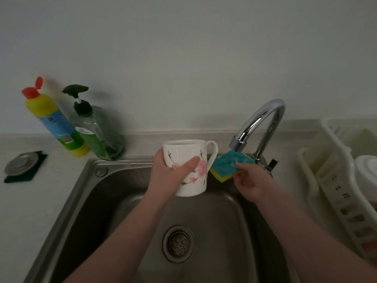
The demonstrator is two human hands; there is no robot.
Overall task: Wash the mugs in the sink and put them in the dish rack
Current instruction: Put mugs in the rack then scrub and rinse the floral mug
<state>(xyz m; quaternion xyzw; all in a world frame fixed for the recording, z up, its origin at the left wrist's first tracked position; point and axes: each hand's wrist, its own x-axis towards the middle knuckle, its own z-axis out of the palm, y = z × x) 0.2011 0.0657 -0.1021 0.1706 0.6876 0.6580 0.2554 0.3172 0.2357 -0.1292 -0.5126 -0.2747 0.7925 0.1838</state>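
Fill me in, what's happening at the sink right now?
A person is washing up. The left hand grips a white flowered mug upright above the sink, handle towards the tap. The right hand pinches a blue and yellow sponge just beside the handle, not yet inside the mug. No water shows running from the tap. The dish rack waits on the right, and two soap bottles stand on the left.

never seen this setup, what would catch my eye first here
The white floral mug, held upright over the sink by the left hand. Right beside it, the right hand pinches a teal and yellow sponge under the chrome tap.
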